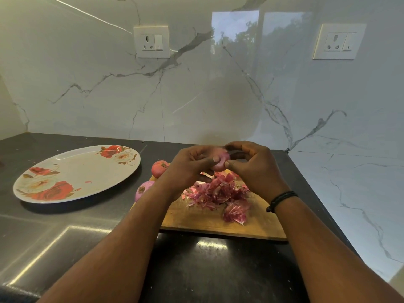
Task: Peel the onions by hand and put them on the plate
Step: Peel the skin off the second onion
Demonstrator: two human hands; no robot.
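Both hands hold one pinkish onion [221, 160] in the air above the wooden cutting board [209, 221]. My left hand [190, 167] grips it from the left with the thumb across its front. My right hand [253, 165] pinches it from the right with thumb and fingers. Two more onions lie to the left of the board: an orange-pink onion [159, 168] and a purple onion [143, 190], partly hidden by my left forearm. A pile of purple onion skins [220, 193] lies on the board. The floral plate [76, 173] sits at the left with no onions on it.
The dark countertop [65, 232] runs under everything and ends at a marble wall [196, 95] behind and another on the right. Two wall sockets [152, 42] [338, 41] sit high on the back wall. A small scrap of skin [88, 182] lies on the plate.
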